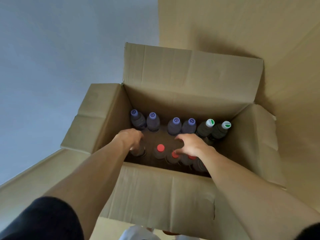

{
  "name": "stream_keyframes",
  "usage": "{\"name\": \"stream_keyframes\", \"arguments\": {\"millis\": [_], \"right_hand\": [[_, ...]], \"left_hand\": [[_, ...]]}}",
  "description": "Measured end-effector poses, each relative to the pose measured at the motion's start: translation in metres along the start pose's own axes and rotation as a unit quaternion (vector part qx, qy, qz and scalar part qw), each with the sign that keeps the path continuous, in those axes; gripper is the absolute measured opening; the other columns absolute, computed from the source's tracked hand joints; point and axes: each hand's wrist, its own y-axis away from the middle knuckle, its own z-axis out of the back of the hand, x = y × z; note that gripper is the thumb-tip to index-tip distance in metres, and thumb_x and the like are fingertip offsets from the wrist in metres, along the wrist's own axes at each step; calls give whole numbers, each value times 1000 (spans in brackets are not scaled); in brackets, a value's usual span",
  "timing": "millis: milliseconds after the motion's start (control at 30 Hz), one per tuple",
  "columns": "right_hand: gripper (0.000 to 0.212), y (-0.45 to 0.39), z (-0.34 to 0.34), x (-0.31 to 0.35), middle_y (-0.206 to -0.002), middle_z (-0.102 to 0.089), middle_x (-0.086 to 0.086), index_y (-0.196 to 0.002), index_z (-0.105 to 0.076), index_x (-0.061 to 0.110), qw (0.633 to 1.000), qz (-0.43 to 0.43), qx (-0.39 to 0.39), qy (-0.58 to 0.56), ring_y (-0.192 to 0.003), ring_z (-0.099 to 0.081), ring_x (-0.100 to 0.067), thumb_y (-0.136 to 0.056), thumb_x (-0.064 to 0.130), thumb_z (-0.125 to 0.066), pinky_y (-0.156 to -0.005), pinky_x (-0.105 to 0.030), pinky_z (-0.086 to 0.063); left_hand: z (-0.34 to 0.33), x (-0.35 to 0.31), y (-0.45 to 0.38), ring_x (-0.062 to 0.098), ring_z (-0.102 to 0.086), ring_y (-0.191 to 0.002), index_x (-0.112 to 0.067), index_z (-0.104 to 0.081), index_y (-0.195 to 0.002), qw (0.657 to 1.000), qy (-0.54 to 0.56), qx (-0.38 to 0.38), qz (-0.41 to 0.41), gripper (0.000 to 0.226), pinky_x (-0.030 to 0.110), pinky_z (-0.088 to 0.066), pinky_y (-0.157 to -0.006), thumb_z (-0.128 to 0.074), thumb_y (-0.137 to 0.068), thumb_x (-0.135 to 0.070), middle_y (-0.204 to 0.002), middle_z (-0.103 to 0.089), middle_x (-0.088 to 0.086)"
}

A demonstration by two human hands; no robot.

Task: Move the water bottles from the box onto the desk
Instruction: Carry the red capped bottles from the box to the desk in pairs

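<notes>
1. Water bottles stand upright inside the open cardboard box (155,193), none yet on the desk as far as this view shows; the desk itself cannot be picked out with certainty
2. The far row holds four purple-capped bottles (175,126) and two bottles with white-and-green caps (209,126); the near row holds red-capped bottles (160,150), some partly hidden by the arms
3. The left hand (132,138) reaches down at the left end of the near row, its fingers curled over the top of a clear bottle (137,151) whose cap is hidden; whether it already has a firm grip cannot be told
4. The right hand (188,144) hovers spread, fingers loosely bent, over another red-capped bottle (174,157); its fingertips look to be at the cap, but no closed hold shows
5. Step in hand, as I judge it: the reach and grasp at the start of a lift, with the box nearly full, so the task looks to be early
6. The next move calls for each hand to close round a bottle neck or shoulder, then lift straight up to clear the neighbours and the near flap (147,181) before carrying across to the desk
7. The bottles stand close together, so a tilted pull could knock a neighbour over
</notes>
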Motion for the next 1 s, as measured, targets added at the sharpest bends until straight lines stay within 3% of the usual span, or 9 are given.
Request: {"name": "stream_keyframes", "arguments": {"millis": [200,367,467,600,733,900,1000], "right_hand": [[78,-32,-20,30,-145,-55,-2,-147,-46,30,998,44,34,18,-132,-52,-28,-79,45,-81,-103,-43,-47],[70,-55,-30,42,-136,-60,-6,-140,-52,26,996,59,57,47,-124,-57,-30,-78,38,-83,-95,-40,-48],[43,-65,-33,39,-123,-65,-6,-122,-61,23,998,55,41,9,-116,-61,-30,-83,32,-77,-91,-39,-51],[30,-79,-29,31,-115,-67,-2,-116,-63,25,995,25,11,-99,-110,-61,-26,-88,30,-73,-91,-37,-48],[38,-91,-28,27,-115,-65,-1,-118,-62,25,990,16,13,-138,-111,-59,-24,-83,25,-79,-86,-31,-42],[42,-99,-34,27,-113,-62,-1,-115,-61,23,991,12,28,-131,-107,-59,-24,-80,22,-83,-83,-32,-42],[38,-101,-33,26,-106,-59,3,-104,-56,27,990,11,34,-136,-100,-56,-21,-78,22,-84,-80,-31,-40]], "left_hand": [[-11,1,-20,27,-50,-135,-23,-34,-156,998,-12,54,1,98,35,-45,-105,-89,-74,-29,-152,-48,5],[-18,0,-39,29,-59,-125,-21,-54,-142,999,45,-9,1,52,40,-50,-104,-67,-92,-18,-139,-58,8],[-18,5,-47,28,-60,-119,-23,-59,-134,989,124,-75,24,42,39,-52,-97,-62,-92,-19,-134,-61,8],[-17,6,-60,28,-61,-111,-19,-63,-124,960,246,-117,58,47,38,-52,-91,-80,-81,-21,-124,-64,8],[-20,4,-72,31,-61,-118,-16,-60,-129,934,338,-98,68,62,42,-50,-101,-87,-73,-17,-127,-65,10],[-30,0,-85,28,-54,-128,-20,-48,-144,941,334,-20,57,86,42,-46,-108,-90,-70,-15,-142,-55,6],[-32,-1,-92,28,-54,-128,-21,-46,-144,933,353,-22,62,83,42,-45,-108,-89,-73,-18,-141,-56,6]]}}
